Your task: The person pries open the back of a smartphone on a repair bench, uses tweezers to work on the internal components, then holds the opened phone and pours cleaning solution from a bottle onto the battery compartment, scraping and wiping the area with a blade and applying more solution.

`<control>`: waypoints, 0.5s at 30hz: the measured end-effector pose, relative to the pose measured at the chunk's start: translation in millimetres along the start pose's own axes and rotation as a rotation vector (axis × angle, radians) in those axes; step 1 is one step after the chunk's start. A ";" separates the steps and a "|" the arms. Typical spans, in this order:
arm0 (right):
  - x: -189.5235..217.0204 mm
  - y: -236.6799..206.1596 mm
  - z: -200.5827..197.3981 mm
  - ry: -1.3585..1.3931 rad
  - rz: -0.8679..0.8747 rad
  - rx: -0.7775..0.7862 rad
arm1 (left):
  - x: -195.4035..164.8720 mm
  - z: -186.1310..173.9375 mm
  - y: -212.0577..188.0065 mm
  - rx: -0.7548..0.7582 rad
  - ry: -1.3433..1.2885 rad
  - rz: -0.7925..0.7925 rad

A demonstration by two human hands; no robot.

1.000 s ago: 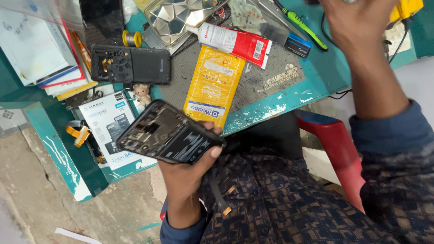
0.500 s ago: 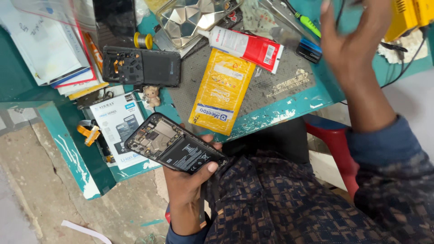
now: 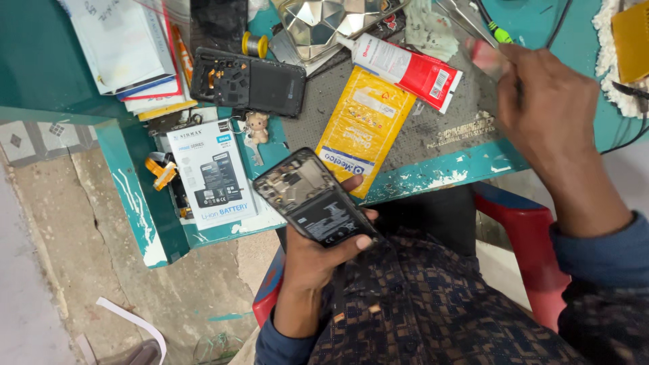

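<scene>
My left hand [image 3: 307, 260] grips an opened black phone [image 3: 312, 201] with its back off, so the battery and circuit board face up. It hovers over my lap, just off the teal table's edge [image 3: 439, 177]. My right hand [image 3: 549, 101] is raised over the grey work mat [image 3: 446, 122] with its fingers curled. The fingertips are blurred, so I cannot tell whether they hold anything. On the mat between the hands lie a yellow packet [image 3: 365, 128] and a red-and-white tube [image 3: 405, 64].
A black phone back cover [image 3: 247, 81] lies at the back left, beside a stack of booklets [image 3: 128, 47]. A white battery box [image 3: 213, 172] and a small bear figure [image 3: 257, 126] sit near the front edge. A green-handled tool [image 3: 498, 31] lies behind. A red stool [image 3: 520, 230] is under me.
My right hand has drawn back from the far side of the table toward the mat's near right part. The left hand still grips the opened phone, shifted slightly.
</scene>
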State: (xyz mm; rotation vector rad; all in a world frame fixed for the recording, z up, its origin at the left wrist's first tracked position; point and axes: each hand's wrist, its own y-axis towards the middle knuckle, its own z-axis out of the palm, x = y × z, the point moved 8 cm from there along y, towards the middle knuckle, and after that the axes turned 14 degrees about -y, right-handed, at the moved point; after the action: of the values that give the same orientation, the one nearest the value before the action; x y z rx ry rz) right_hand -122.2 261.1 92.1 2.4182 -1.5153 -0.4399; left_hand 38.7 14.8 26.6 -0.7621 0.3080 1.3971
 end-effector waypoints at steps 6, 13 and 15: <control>38.7 -38.0 26.5 1.048 0.474 0.595 | 15.1 24.0 11.5 0.106 -0.173 -0.113; 52.7 -34.3 7.8 1.152 0.332 0.371 | 10.7 40.3 19.1 0.184 -0.169 -0.115; 50.5 -44.3 19.5 1.250 0.445 0.349 | 13.1 40.1 19.8 0.176 -0.159 -0.112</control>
State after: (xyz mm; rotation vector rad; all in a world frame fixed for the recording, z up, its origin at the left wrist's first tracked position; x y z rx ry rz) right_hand -72.2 233.3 51.8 1.7115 -1.3958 1.2571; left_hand 12.7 50.3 41.9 -0.5127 0.2561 1.2976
